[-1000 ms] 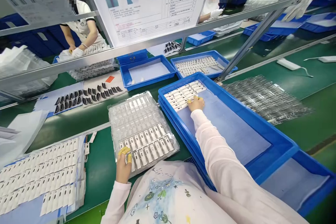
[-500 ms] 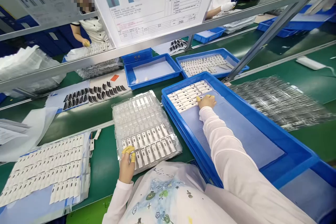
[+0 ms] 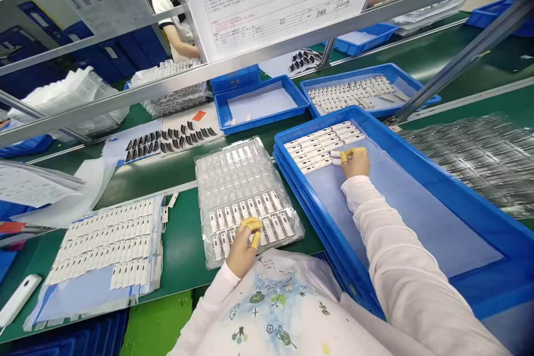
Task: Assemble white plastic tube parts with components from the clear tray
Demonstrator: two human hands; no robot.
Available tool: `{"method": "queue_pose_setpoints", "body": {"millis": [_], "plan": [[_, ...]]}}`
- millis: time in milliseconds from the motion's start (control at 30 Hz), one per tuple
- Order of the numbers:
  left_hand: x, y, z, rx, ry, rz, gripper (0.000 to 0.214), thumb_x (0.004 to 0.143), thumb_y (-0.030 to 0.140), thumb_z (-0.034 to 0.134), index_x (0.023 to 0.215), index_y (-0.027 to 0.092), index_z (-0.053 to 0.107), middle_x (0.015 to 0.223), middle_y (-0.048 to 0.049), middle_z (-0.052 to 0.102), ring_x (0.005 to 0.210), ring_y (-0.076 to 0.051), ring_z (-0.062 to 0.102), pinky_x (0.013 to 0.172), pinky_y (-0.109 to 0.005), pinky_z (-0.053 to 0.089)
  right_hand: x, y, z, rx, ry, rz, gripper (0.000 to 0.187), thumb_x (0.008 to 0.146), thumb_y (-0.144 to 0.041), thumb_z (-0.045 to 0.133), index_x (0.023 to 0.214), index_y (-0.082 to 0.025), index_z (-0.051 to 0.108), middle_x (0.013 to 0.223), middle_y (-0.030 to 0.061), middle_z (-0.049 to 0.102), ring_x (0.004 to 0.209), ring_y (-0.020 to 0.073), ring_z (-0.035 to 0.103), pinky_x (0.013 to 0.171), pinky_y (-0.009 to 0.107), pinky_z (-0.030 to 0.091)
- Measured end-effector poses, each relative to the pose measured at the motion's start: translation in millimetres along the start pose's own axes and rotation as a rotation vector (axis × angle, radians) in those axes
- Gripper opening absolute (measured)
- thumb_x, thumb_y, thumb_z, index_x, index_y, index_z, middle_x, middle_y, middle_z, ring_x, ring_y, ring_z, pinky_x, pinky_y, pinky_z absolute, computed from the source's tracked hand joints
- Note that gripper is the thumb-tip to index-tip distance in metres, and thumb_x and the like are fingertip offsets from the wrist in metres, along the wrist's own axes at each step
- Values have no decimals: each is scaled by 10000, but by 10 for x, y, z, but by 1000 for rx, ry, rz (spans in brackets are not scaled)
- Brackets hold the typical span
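My right hand (image 3: 355, 162), with yellow finger cots, is inside the top blue tray (image 3: 400, 150). Its fingers pinch a small white plastic part (image 3: 335, 153) at the edge of the rows of similar white parts (image 3: 319, 147). My left hand (image 3: 245, 242), also in yellow finger cots, hovers over the front of a clear blister tray (image 3: 227, 178). Its fingers are curled, with a gap between thumb and fingertips and nothing seen between them. White parts with dark oval holes fill the blister tray's two front rows; the palm side is partly hidden.
Left lies a sheet of white parts in rows (image 3: 108, 239). Behind are black curved pieces (image 3: 144, 144) and two blue trays, one nearly bare (image 3: 262, 103), one with parts (image 3: 354, 94). Empty blister trays (image 3: 475, 156) lie right. A metal rail (image 3: 167, 75) crosses above; co-workers sit beyond.
My left hand has moved right along the blister tray's front row, away from its left edge. My right hand has drawn a little back from the rows with a white part. The view has shifted left.
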State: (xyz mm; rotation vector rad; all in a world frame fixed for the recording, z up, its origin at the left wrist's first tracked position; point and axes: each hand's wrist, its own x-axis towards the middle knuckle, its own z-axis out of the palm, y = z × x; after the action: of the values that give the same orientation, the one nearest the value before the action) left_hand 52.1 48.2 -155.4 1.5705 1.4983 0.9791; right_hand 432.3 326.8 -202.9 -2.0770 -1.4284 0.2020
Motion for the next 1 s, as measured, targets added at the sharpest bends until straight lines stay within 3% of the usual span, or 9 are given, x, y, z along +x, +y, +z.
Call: {"method": "queue_pose_setpoints", "body": {"millis": [133,267,533,700,833,900,967,1000], "plan": [[-46,-33,-21,-29,-20,-9,219,952,261,515,1098,225,674,1131,-118,656,1114,-240,638,1013,-453,516,64,21,-5,-1,44,196,302,972,-335,608,1231,-180,606,1331,104,584,1151,241,598,983,462,514],[-116,-115,-62,-39,-19,-31,224,946,300,523,1092,224,675,1105,-120,666,1045,-241,662,961,-445,544,184,-12,-16,-7,-39,344,337,965,-357,628,1246,-173,609,1290,103,616,1097,236,638,932,455,556],[-179,-157,-82,-23,7,-57,250,942,354,528,1094,228,681,1074,-112,687,951,-226,696,898,-408,577,174,-182,-113,5,-98,406,342,963,-359,630,1247,-170,604,1277,100,619,1081,234,642,913,450,563],[-158,-29,-126,15,12,-12,228,949,338,525,1069,234,690,1056,-105,705,947,-221,706,884,-391,584,184,-430,-306,106,-34,260,324,964,-357,628,1225,-163,611,1226,87,639,1054,227,650,903,446,562],[-95,139,-215,65,32,60,216,962,302,515,1085,244,682,1090,-97,708,1046,-230,688,947,-408,565,76,-875,-570,203,16,44,242,923,-239,641,1139,-132,633,1154,106,650,1073,236,620,985,453,501],[-32,249,-252,99,68,100,237,979,282,492,1142,252,661,1141,-99,694,1113,-232,661,1001,-429,539,-143,-1186,-719,269,10,-85,254,885,-198,641,1133,-145,638,1116,105,654,991,214,626,974,412,506],[53,390,-274,131,123,130,288,994,266,471,1244,261,612,1248,-113,645,1213,-239,608,1075,-464,487,-500,-1528,-874,370,-26,-215,252,874,-244,644,1121,-196,635,1017,42,651,836,167,625,866,352,544],[103,472,-279,151,164,153,323,996,256,471,1301,265,576,1312,-122,604,1272,-243,567,1115,-483,449,-717,-1699,-955,536,-82,-322,239,871,-259,647,1104,-204,634,975,27,637,790,157,618,813,342,549]]}}
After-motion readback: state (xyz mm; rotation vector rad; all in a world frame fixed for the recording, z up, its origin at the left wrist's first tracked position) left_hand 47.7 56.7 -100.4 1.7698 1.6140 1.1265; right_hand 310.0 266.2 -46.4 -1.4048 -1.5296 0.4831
